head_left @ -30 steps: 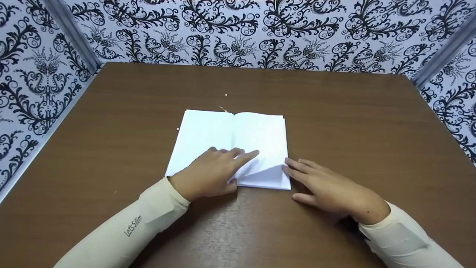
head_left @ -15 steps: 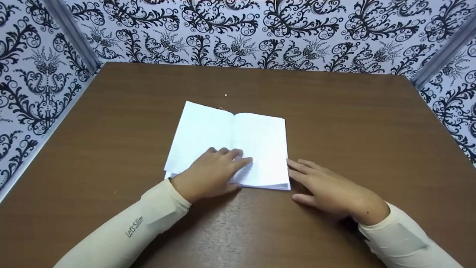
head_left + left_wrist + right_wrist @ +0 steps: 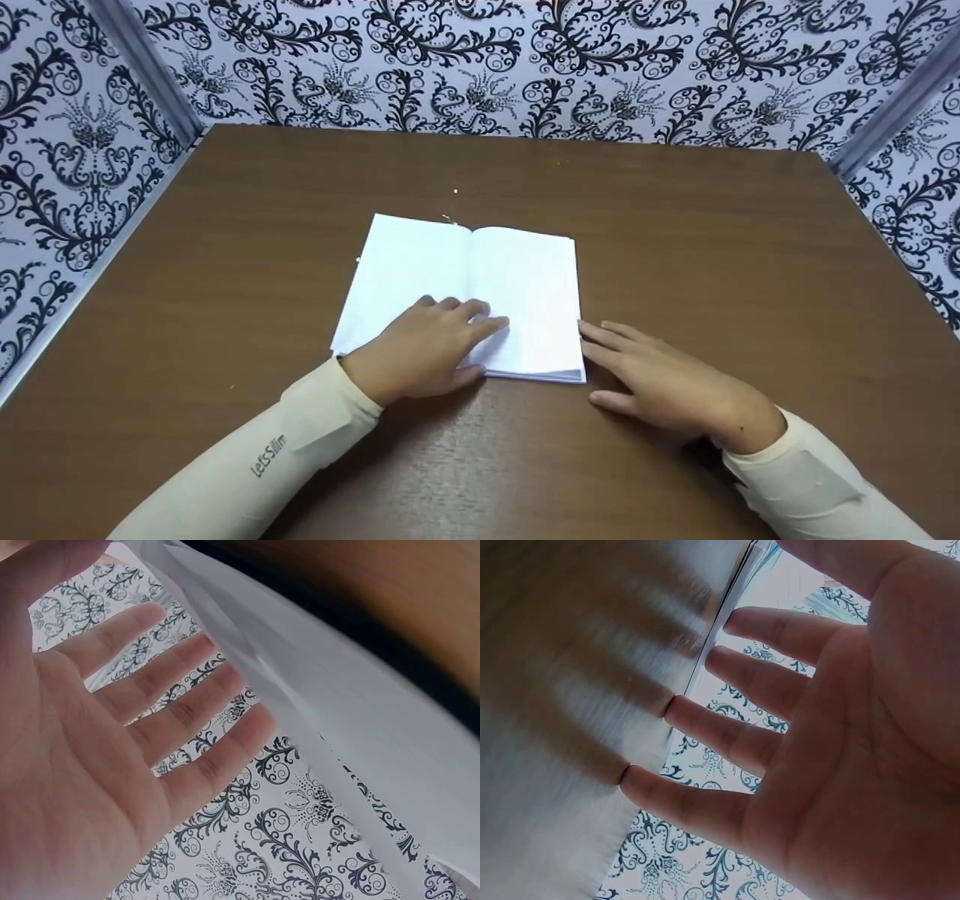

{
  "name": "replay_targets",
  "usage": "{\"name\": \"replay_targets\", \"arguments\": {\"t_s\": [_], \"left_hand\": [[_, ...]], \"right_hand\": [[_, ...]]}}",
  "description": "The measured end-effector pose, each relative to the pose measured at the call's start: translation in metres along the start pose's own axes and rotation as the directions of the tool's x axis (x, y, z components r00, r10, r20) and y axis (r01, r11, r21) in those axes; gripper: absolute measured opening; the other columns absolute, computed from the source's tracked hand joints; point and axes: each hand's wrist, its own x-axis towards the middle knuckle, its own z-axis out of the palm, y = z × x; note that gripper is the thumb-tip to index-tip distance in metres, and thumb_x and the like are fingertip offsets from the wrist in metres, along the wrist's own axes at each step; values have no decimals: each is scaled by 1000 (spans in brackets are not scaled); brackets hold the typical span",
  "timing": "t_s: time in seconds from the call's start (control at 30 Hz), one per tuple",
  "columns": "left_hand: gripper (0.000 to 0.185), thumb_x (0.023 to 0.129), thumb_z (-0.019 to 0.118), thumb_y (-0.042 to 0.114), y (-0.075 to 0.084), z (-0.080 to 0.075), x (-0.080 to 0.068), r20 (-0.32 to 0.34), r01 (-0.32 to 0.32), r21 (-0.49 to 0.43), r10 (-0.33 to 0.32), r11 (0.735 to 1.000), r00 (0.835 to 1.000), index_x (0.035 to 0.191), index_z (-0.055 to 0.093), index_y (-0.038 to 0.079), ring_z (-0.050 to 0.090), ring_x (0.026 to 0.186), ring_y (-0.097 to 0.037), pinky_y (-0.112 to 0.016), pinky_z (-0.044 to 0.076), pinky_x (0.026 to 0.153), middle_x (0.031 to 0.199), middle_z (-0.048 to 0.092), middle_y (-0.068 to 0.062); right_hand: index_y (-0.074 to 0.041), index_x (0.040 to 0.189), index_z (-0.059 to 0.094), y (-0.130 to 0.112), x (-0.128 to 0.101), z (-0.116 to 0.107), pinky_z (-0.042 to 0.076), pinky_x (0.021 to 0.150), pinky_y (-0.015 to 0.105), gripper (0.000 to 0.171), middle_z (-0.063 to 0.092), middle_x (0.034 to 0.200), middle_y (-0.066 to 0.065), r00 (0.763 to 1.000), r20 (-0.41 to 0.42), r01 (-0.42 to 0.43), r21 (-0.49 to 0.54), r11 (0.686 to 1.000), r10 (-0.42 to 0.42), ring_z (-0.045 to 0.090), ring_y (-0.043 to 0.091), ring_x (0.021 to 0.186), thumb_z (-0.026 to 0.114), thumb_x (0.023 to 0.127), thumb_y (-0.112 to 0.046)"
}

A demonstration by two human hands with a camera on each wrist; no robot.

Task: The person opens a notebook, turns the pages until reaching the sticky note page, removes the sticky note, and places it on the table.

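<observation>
An open white booklet (image 3: 465,285) of blank pages lies flat in the middle of the brown table (image 3: 675,225). My left hand (image 3: 427,341) rests palm down on its near edge, fingers straight across the centre fold. My right hand (image 3: 660,379) lies flat on the table beside the booklet's right near corner, fingertips (image 3: 589,337) touching the page edges. In the left wrist view the left hand's fingers (image 3: 180,712) are spread and straight by the white paper (image 3: 352,712). In the right wrist view the right hand's fingers (image 3: 735,712) are straight, tips against the table top (image 3: 570,675).
Walls papered in a black-and-white floral pattern (image 3: 480,67) enclose the table at the back and both sides. A tiny pale speck (image 3: 455,192) lies on the wood beyond the booklet. Cream sleeves (image 3: 255,457) cover both forearms.
A page lifted at the booklet's near right corner has been turned leftward and now lies flat. The left hand drew back slightly; the right hand stayed put.
</observation>
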Motion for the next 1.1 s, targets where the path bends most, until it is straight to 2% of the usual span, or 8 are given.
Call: {"name": "replay_targets", "arguments": {"t_s": [0.5, 0.73, 0.97, 1.1], "left_hand": [[54, 89, 70, 35, -2, 2, -1, -19, -1, 4, 1, 1000, 1000, 138, 58, 14, 67, 109, -30, -50, 55, 83, 130, 64, -11], [57, 88, 73, 39, -2, 3, -1, -41, -15, 26, 16, 1000, 999, 137, 58, 13, 68, 107, -30, -49, 56, 82, 129, 64, -11], [53, 90, 70, 36, -3, 2, -1, -33, -8, 2, 8, 1000, 999, 137, 59, 13, 67, 109, -30, -50, 55, 84, 129, 64, -12], [50, 89, 72, 34, -4, 2, 1, -74, -37, 29, 39, 999, 996, 134, 62, 14, 69, 102, -28, -48, 56, 80, 124, 67, -10]], "right_hand": [[-4, 147, 48, -1, -2, -1, 33, 112, 62, 60, 34, 161, 16, 1000, -8, 15, -11, 1000, -15, 33, 45, 146, 64, 97, -34], [-8, 148, 47, -1, -2, -1, 34, 111, 62, 60, 37, 159, 18, 999, -32, 35, -15, 999, -35, 35, 46, 144, 63, 97, -35], [-16, 151, 44, 0, 0, 0, 33, 112, 62, 61, 36, 159, 19, 999, -35, 35, -16, 999, -35, 35, 47, 144, 64, 97, -34], [-14, 150, 46, 1, 0, 0, 32, 112, 62, 60, 35, 159, 19, 999, -30, 36, -14, 999, -36, 35, 47, 144, 65, 97, -33]]}}
